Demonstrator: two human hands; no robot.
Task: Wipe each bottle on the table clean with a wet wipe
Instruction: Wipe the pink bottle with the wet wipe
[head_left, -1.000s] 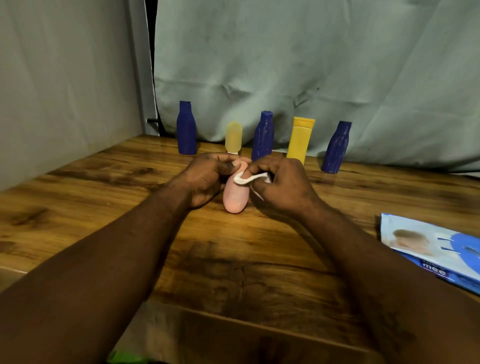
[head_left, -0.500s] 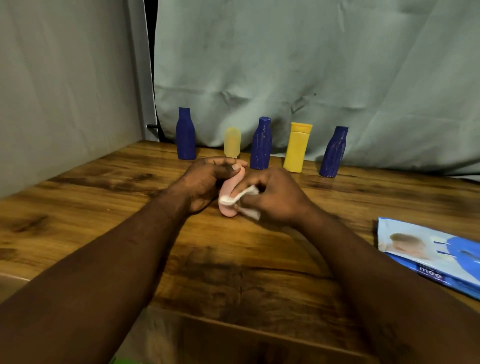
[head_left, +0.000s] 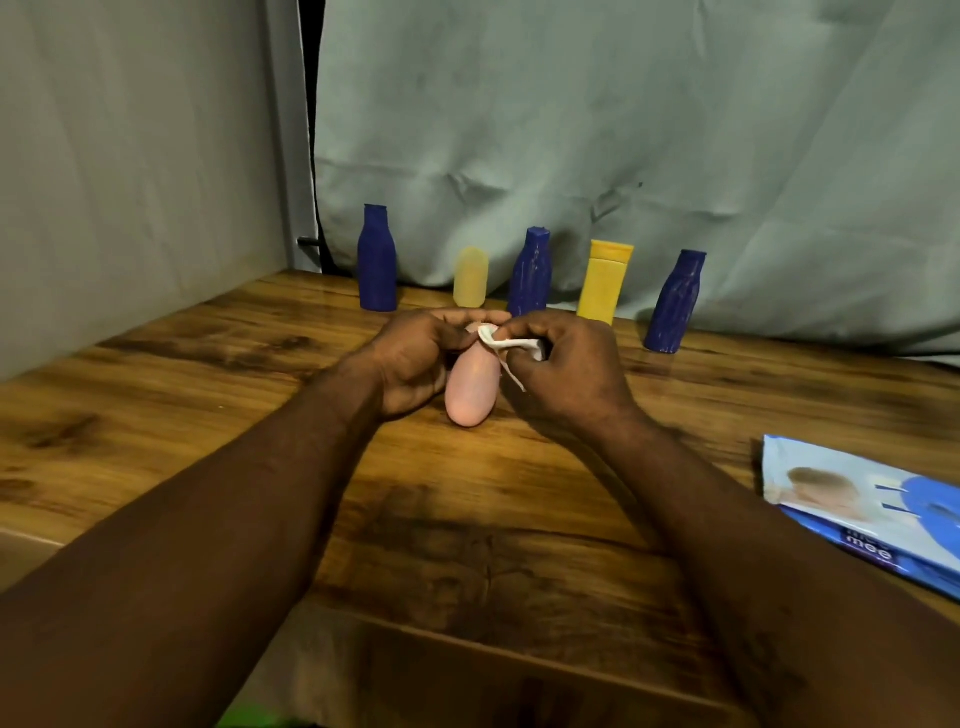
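The pink bottle (head_left: 470, 387) is held low over the middle of the wooden table (head_left: 208, 389), tilted, with its rounded end toward the person; whether it touches the wood cannot be told. Its far end is gripped by the left hand (head_left: 415, 358), fingers curled round it, seemingly so that the body is steadied and one side is left bare for cleaning. The wet wipe (head_left: 506, 345) is pinched between the curled fingers and thumb of the right hand (head_left: 566, 369) and is pressed against the bottle's upper part, with a loose corner hanging beside it.

Five more are stood in a row at the far edge, well apart from the hands, probably to leave working room: a smooth blue bottle (head_left: 377, 260), a pale yellow bottle (head_left: 470, 276), a ribbed blue bottle (head_left: 530, 273), a yellow bottle (head_left: 605, 283) and an outer blue bottle (head_left: 674, 304). Which of them have been wiped cannot be told.

A pack of wipes (head_left: 857, 499) is laid near the right forearm, likely for easy reach.
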